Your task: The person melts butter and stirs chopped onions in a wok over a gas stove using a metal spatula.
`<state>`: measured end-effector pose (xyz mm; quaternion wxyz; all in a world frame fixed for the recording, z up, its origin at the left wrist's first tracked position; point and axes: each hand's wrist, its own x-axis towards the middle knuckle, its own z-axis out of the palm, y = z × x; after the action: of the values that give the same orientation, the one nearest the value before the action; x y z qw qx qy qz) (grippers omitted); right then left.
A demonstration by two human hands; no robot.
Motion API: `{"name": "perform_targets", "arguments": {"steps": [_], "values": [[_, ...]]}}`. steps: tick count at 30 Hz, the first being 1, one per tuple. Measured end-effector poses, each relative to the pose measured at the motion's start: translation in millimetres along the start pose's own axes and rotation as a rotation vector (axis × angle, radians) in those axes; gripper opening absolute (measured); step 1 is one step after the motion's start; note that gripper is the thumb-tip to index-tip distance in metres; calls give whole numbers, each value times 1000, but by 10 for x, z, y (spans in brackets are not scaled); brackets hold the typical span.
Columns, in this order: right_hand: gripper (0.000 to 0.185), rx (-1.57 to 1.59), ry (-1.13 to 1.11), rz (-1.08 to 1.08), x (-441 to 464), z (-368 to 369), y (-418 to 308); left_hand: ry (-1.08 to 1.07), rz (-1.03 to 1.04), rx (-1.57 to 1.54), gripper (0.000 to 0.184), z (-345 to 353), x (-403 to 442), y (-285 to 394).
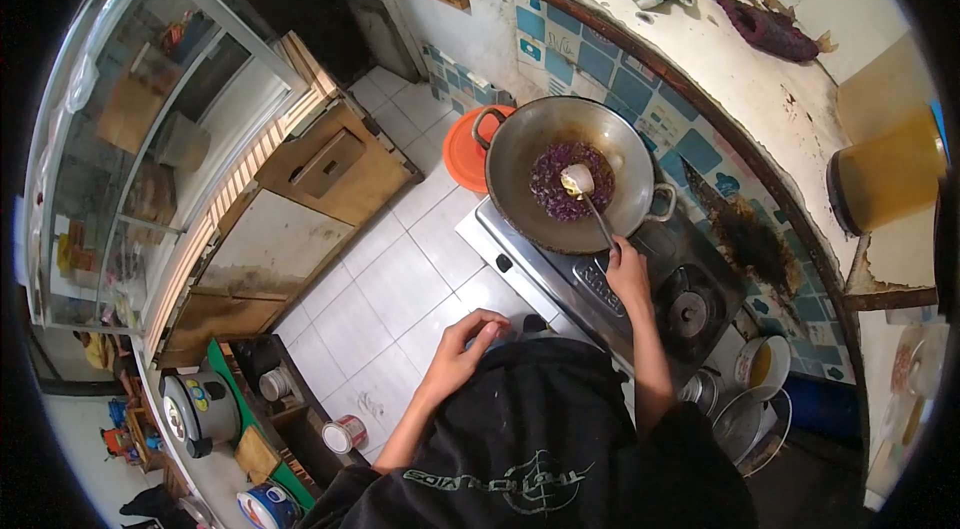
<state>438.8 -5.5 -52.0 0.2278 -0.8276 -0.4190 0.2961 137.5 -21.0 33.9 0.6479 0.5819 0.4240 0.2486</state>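
A large metal wok (515,179) sits on the stove (590,299), with chopped purple pieces (550,194) spread over its bottom. My right hand (628,274) is closed round the handle of a ladle (577,179), whose bowl rests among the purple pieces with something pale yellow at it. Held in front of my body, my left hand (470,344) touches neither wok nor stove; its fingers are curled loosely and nothing shows in them.
Behind the wok lies an orange lid (463,151). A bare burner (690,314) is right of my right hand. Pots and bowls (762,365) stand beyond it. At the left are a glass-fronted cabinet (225,199), a rice cooker (205,409) and a can (344,434).
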Motion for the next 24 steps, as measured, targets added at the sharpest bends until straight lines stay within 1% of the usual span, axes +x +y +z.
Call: {"name": "perform_targets", "arguments": {"steps": [1,4,7,10,13,16,20,21,24], "values": [[39,2,-4,-3,-10,-10,-29,-13,-10,14,24,-16,-3,18],[39,21,87,92,-49,67,-80,-37,-5,8,24,-91,16,17],[34,-42,94,86,-107,2,-184,-47,12,29,24,-221,38,23],[34,-53,82,159,-179,-100,-328,-28,32,17,23,-327,80,-48],[36,-10,178,79,-120,-96,-177,-30,34,-27,24,-384,94,-22],[39,-62,341,41,-84,-78,-127,-20,48,-61,24,-452,58,-4],[40,-55,309,54,-69,-160,-216,8,55,-46,25,-591,-16,-46],[41,-62,388,-30,1,-37,-42,16,55,-58,25,-635,-45,-62],[41,-91,320,56,-47,-47,-213,31,72,-85,26,-746,-98,-150]]}}
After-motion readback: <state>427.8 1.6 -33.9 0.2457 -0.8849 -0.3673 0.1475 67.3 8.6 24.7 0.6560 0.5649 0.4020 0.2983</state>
